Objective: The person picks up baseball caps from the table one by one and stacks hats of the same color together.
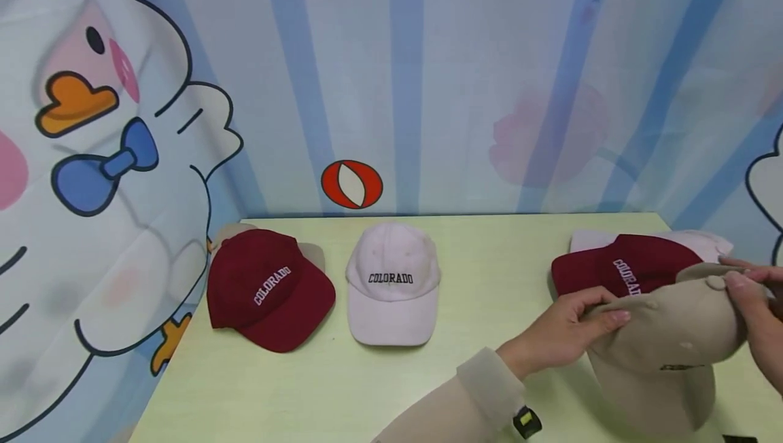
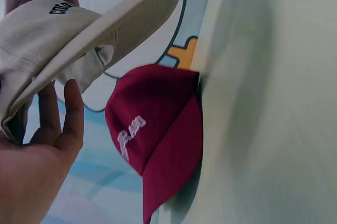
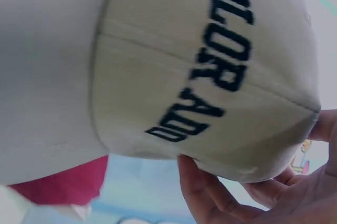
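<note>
A beige baseball cap with dark COLORADO lettering is held up over the right part of the table, brim hanging toward the front. My left hand pinches its left edge between thumb and fingers. At the cap's right side, my right hand grips the crown near the top button. In the right wrist view the lettered crown fills most of the picture, with fingertips at its lower edge. Just behind the beige cap lies a dark red cap, partly covered by it, on top of a pale pink cap.
Another dark red cap sits at the table's left, over a beige cap that mostly hides beneath it. A pale pink cap stands left of the middle. A printed cloth backdrop rises behind the table.
</note>
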The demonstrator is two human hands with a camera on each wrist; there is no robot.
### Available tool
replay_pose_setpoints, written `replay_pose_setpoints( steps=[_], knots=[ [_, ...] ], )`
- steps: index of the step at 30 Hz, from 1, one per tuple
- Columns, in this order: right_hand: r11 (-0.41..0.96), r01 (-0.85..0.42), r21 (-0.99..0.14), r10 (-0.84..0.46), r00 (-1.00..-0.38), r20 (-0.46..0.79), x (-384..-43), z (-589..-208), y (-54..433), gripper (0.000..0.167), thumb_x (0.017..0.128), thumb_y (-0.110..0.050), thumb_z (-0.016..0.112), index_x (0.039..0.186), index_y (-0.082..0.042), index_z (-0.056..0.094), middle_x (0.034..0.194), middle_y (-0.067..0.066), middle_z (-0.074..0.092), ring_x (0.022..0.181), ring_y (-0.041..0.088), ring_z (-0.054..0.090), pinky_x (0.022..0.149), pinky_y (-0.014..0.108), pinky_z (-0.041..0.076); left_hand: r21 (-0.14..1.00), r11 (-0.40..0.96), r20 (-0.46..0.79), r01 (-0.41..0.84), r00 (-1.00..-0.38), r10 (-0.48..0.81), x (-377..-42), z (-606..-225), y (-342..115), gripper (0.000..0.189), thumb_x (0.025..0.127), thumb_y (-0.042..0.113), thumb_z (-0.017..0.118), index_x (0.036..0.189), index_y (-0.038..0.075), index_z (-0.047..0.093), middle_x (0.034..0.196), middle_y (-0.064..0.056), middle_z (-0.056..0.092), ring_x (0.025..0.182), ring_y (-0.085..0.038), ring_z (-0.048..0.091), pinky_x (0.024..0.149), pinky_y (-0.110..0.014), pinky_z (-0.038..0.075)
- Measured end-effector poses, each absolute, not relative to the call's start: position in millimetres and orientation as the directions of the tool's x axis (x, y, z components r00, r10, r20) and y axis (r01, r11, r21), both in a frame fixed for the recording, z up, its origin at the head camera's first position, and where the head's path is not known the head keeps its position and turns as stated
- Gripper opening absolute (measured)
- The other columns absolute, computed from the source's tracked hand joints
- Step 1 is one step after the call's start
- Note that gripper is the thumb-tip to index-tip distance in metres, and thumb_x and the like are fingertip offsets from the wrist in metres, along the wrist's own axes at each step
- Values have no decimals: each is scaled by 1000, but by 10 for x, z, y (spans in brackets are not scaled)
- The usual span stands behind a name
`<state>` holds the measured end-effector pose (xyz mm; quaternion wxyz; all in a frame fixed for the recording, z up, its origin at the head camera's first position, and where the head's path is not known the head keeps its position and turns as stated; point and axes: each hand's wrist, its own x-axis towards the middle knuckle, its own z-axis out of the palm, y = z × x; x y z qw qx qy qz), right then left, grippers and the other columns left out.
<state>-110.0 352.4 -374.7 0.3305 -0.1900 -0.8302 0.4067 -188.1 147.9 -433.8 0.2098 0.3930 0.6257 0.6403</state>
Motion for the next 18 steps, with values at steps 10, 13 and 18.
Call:
replay_pose_setpoints(
  steps=[10,13,18],
  knots=[
    [709,82,-700,319,-923,215,-1322,-3720,3351,54,112,-41,39,149,-1,46,134,29,49,90,-7,41,78,29,51,976,-199,195,85,-741,642,-2222,-4461,1144,23,109,29,52,117,10,62,100,12,59,90,3,56,78,-17,47],
    [668,53,-742,271,-946,176,-1450,-3726,3311,47,110,-44,42,141,-11,55,131,7,55,97,-13,42,89,30,49,963,-269,160,-6,-790,592,-2333,-4503,1067,28,108,29,55,119,4,62,98,13,60,88,-1,57,76,-20,48],
    [511,-8,-860,154,-983,101,-1642,-3699,3237,25,110,-43,46,121,-26,61,110,-26,53,93,-8,53,72,14,47,930,-350,100,-113,-838,536,-2480,-4536,942,31,106,32,58,116,2,60,94,10,61,80,-7,59,67,-24,50]
  ],
)
